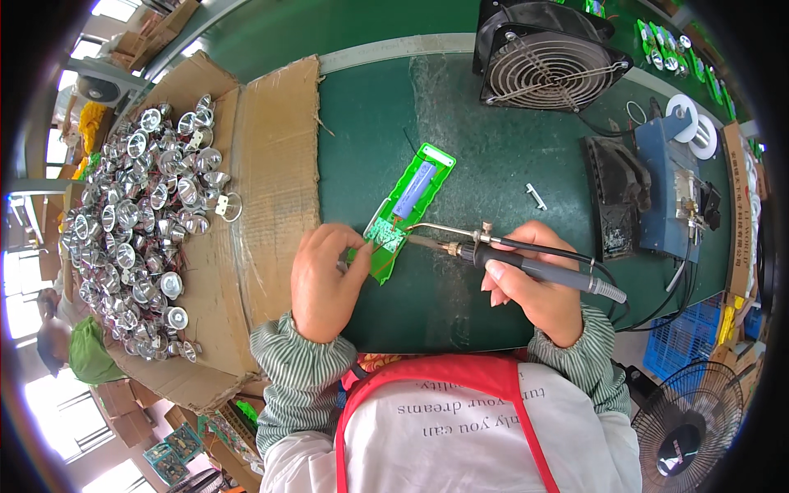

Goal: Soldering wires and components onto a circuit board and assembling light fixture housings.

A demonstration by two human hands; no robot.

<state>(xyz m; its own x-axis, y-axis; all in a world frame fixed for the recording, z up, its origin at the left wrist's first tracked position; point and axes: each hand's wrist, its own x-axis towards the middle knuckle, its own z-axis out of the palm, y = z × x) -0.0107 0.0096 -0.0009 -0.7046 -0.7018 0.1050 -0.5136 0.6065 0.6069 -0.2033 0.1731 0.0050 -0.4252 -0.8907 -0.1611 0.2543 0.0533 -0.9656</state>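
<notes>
To the left, a cardboard box holds a heap of silvery lamp reflectors, wires among them. On the green tabletop, an open bright-green plastic casing contains a blue cylindrical battery and, nearer the person, a small circuit board. The casing lies aslant, its board end just beside the fingertips of the left hand. That hand is curled, thumb and forefinger close together at the board's edge (whether they pinch anything, I cannot tell). The right hand grips a soldering iron, its tip near the board.
</notes>
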